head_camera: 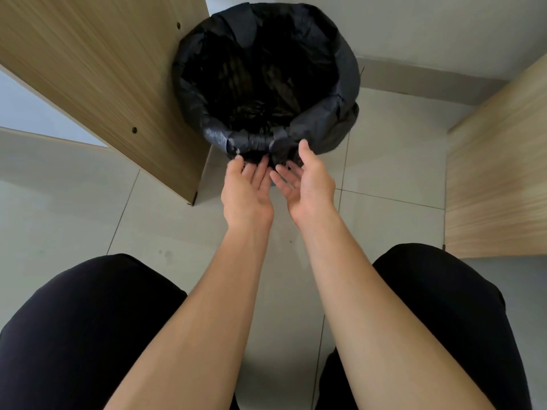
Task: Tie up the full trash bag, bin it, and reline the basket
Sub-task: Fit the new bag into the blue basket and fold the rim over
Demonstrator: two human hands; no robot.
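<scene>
At frame centre, the left hand point(247, 189) and right hand point(306, 180) hover palms-up, fingers loose, holding nothing. Just above them lies the crinkled black plastic trash bag point(251, 142) folded over the round basket's near rim; both hands sit equally close.

black trash bag point(340, 84) lining basket, open
</scene>
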